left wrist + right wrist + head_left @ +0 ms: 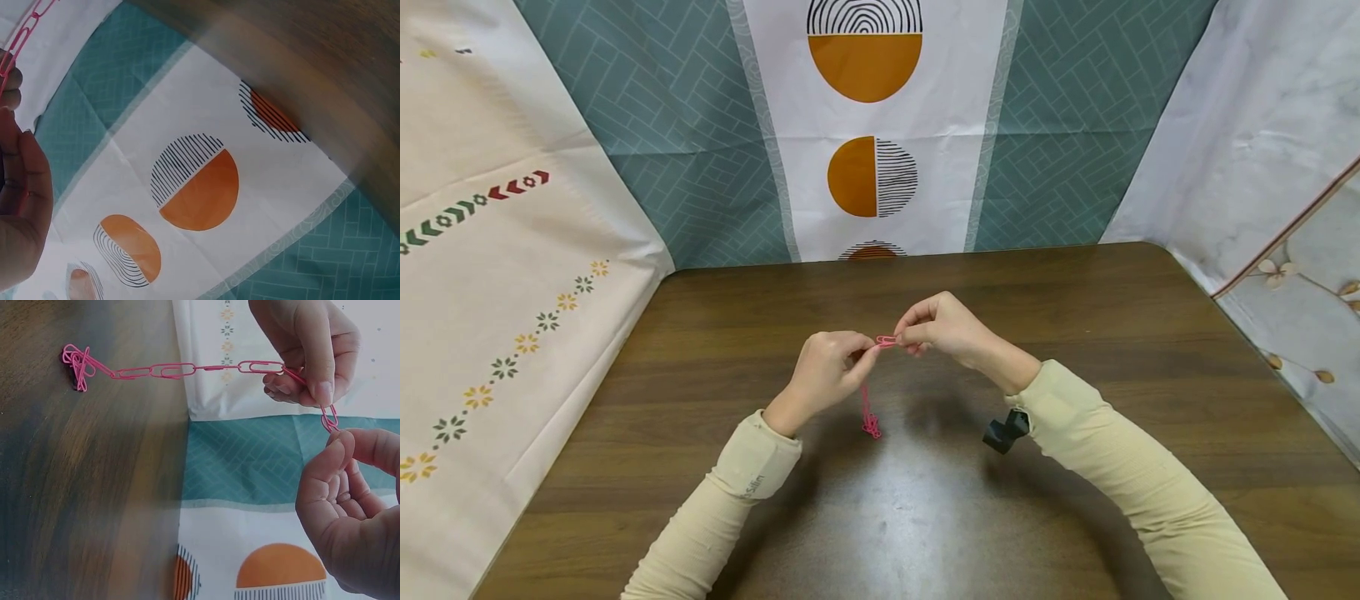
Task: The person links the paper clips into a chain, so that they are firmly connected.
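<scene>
Pink paper clips are linked into a chain [173,370]. My left hand [831,367] pinches it near its upper end between thumb and fingertips. From there the linked clips hang to a tangled cluster [871,426] at the table. Close on the right, my right hand [951,333] pinches a pink paper clip [886,341] that spans the small gap between the two hands. In the right wrist view, thumb and index finger of the right hand [350,506] hold the tip of this clip, beside the left hand [319,350]. The left wrist view cuts off the left hand [25,200] at the edge.
A dark wooden table [737,308] lies beneath both hands. At its back hangs a patterned teal and white cloth [1052,125], with light cloths on the left [512,292] and right. A black object [1006,431] sits at the right cuff.
</scene>
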`<state>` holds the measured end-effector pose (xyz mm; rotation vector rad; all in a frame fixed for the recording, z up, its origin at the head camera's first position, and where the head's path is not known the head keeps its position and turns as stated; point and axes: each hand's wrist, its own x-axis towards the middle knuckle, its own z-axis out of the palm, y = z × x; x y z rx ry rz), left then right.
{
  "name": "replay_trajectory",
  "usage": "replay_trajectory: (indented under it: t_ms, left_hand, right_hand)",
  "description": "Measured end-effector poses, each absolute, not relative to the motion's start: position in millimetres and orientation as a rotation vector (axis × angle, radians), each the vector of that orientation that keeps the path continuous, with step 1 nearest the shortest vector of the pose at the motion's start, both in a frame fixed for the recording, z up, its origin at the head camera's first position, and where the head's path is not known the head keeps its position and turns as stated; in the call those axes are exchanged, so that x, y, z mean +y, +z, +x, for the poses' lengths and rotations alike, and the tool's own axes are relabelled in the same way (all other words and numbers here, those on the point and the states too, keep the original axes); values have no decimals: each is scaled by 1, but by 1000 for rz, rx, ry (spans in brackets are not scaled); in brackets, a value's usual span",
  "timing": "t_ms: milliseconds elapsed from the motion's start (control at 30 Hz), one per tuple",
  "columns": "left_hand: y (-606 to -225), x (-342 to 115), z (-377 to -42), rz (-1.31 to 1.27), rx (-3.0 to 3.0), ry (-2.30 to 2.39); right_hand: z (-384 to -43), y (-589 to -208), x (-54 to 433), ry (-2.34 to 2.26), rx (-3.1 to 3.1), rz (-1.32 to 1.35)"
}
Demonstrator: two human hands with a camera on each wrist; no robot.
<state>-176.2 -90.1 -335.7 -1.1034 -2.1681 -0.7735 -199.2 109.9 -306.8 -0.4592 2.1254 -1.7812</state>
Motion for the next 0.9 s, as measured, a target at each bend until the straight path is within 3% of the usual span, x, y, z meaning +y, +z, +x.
replay_trajectory:
  t_ms: [500, 900]
  left_hand:
    - [-334, -96, -178, -1111, -2256, -1045]
    - [-336, -99, -178, -1168, -2506, -1333]
  right_hand:
    - [-197, -305, 119, -1715, 2197, -540]
    - [-193, -300, 117, -1632, 2295, -826]
